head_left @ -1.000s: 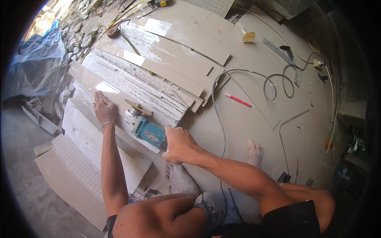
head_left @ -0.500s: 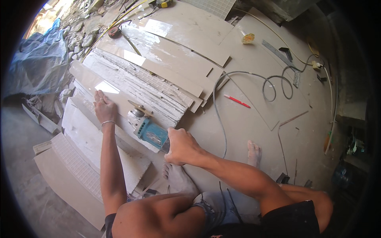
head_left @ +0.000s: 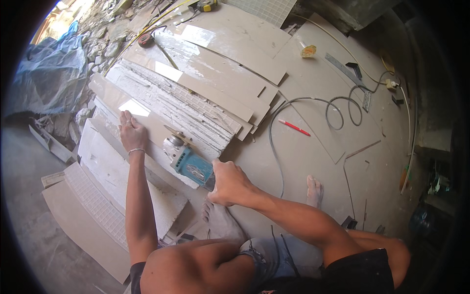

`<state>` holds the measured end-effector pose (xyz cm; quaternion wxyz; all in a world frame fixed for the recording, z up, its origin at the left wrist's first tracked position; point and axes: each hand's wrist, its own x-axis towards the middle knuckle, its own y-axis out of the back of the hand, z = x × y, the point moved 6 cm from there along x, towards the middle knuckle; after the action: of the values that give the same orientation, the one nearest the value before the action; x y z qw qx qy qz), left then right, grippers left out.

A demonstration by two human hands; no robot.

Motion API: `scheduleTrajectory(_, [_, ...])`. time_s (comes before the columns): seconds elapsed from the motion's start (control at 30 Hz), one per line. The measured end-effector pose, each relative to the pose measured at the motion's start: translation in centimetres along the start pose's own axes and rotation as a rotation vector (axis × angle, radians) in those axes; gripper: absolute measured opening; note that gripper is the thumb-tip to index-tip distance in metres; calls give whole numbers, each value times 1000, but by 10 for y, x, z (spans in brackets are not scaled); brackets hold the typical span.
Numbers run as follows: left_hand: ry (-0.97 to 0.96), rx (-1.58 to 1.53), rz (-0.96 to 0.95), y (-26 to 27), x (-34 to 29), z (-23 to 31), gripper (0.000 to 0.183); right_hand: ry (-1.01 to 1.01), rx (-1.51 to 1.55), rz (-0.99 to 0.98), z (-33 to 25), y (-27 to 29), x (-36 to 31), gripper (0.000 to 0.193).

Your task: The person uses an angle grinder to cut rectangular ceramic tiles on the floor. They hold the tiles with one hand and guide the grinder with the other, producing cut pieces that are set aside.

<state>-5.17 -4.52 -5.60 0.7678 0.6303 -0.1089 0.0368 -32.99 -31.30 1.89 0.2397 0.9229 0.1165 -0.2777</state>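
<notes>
My right hand [head_left: 229, 183] is wrapped round the rear of a teal angle grinder [head_left: 194, 166]. The grinder's disc and guard [head_left: 179, 133] stand over a narrow beige tile strip [head_left: 110, 94], close to its edge; whether the disc touches it I cannot tell. Flat on that strip lies my left hand [head_left: 132, 133], fingers stretched out, with a bracelet at the wrist. Under the strip is a white, dusty block [head_left: 117, 157]. From the grinder side a grey cord [head_left: 272, 147] curls across the floor to the right.
Cut tiles [head_left: 230, 63] lie stacked beyond the grinder, with a tape measure [head_left: 146, 40] on them. A red pencil [head_left: 294, 127] and a metal square [head_left: 342, 69] rest on the floor at right. Rubble [head_left: 105, 36] and a blue tarp [head_left: 49, 73] are at far left. My bare foot [head_left: 223, 220] is near the grinder.
The grinder and both hands appear slightly further right in the picture, as does most of the scene. My grip and my flat left hand are the same.
</notes>
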Motion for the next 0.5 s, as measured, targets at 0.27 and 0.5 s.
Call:
scheduleTrajectory(0.27, [10, -21, -8, 0, -2, 0, 55, 7, 5, 7, 5, -3, 1, 51])
scheduleTrajectory(0.5, [-19, -62, 27, 3, -10, -3, 53, 33, -8, 41, 4, -10, 3, 51])
